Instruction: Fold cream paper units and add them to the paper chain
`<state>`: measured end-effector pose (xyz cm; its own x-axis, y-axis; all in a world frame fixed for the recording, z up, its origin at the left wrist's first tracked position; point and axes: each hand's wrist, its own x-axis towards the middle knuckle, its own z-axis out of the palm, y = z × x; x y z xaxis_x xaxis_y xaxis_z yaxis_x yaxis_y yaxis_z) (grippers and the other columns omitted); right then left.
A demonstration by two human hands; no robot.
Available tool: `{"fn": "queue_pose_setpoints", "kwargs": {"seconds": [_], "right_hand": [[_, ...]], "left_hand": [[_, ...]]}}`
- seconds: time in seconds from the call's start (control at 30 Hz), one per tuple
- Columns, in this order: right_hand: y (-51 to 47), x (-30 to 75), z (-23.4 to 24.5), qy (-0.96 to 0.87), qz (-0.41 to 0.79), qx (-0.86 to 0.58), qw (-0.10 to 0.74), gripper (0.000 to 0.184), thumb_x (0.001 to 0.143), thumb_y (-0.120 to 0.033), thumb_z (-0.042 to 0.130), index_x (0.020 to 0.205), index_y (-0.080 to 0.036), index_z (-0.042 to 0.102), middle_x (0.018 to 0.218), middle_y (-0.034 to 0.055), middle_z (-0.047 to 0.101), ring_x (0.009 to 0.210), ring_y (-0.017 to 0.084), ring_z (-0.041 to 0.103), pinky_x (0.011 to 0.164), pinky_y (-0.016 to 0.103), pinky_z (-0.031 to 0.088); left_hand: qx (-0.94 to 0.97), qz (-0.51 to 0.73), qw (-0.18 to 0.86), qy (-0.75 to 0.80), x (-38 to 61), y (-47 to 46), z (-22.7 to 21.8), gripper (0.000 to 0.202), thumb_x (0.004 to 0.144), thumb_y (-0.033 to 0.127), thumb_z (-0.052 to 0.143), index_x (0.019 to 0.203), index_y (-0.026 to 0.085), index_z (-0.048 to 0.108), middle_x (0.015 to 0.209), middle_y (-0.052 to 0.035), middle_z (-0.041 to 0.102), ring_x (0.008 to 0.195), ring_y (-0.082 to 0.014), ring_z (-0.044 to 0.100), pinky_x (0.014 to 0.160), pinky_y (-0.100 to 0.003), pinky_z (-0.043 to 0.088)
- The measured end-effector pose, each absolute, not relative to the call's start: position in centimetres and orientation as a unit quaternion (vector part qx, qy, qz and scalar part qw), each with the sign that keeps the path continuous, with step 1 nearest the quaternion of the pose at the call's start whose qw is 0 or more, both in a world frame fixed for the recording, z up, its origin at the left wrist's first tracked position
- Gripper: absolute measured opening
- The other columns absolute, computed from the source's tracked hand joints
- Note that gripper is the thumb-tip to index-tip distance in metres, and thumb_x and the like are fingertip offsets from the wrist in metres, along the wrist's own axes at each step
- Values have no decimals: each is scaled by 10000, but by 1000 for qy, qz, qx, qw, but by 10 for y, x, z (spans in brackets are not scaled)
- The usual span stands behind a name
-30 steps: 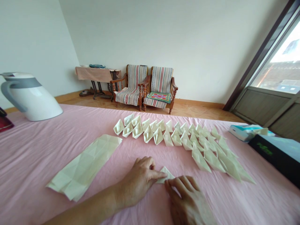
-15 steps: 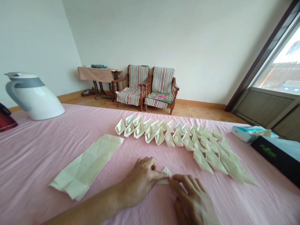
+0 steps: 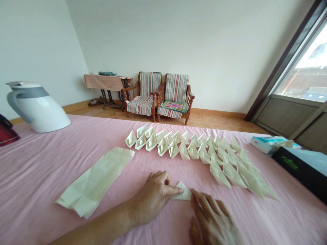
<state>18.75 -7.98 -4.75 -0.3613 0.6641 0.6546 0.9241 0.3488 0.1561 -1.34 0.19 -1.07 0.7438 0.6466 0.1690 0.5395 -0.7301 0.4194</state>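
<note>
We've got creased paper [image 3: 95, 182] flat at left on the pink cloth [image 3: 38, 163], then our curled left hand [image 3: 152, 197], one digit pinning the folded paper [image 3: 186, 195] well in from the far edge. Our right hand [image 3: 213, 216], fingers bunched, touches that folded paper's right corner; can't tell if either's pinching.

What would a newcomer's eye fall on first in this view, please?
Probably the many boat-like paper shapes ranged across the pink cloth, beyond the hands. Nearer the camera, the left hand rests a finger on a small folded paper, with the right hand at its right corner. A white jug stands out at left.
</note>
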Motion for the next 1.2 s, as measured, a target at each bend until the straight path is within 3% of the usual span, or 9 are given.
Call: {"fn": "queue_pose_setpoints", "kwargs": {"seconds": [0.23,0.37,0.6,0.83,1.07,1.2], "right_hand": [[-81,191,-33,-753,-287,-508,306,207,780,-130,446,895,-148,618,891,102,712,750,229,641,679,359,452],[-79,185,-28,-777,-251,-478,323,292,797,-119,435,1029,-132,612,942,93,711,804,212,648,720,336,477],[-80,191,-35,-791,-235,-486,288,254,812,-170,500,1013,-145,653,975,90,725,816,233,661,685,344,498],[-77,183,-35,-807,-160,-456,338,358,776,-89,475,1082,-182,637,955,57,709,782,199,630,656,301,490],[-74,177,-56,-783,-134,-493,355,413,769,-119,426,1108,-235,632,967,61,671,786,221,584,671,345,437],[-74,178,-61,-785,-129,-506,334,495,729,-141,463,1177,-289,614,1027,61,653,848,237,572,724,371,419]], "left_hand": [[915,156,178,326,-13,1,-5,302,977,259,520,1223,406,615,891,-23,535,887,-179,515,783,-306,382],[914,155,185,325,-13,2,-5,299,979,264,515,1219,408,618,896,-25,542,893,-185,520,784,-312,379],[915,156,182,324,-13,1,-6,311,977,246,518,1228,403,613,901,-25,538,896,-184,518,793,-314,377],[916,164,185,316,-12,1,-5,288,980,256,511,1197,393,643,887,-23,546,875,-181,525,784,-305,383],[893,188,226,341,-12,1,-1,430,867,100,581,1258,277,581,929,-14,602,910,-190,545,836,-305,410],[872,223,248,359,-8,3,-6,387,882,132,569,1246,264,581,948,-9,644,915,-188,568,865,-319,413]]}}
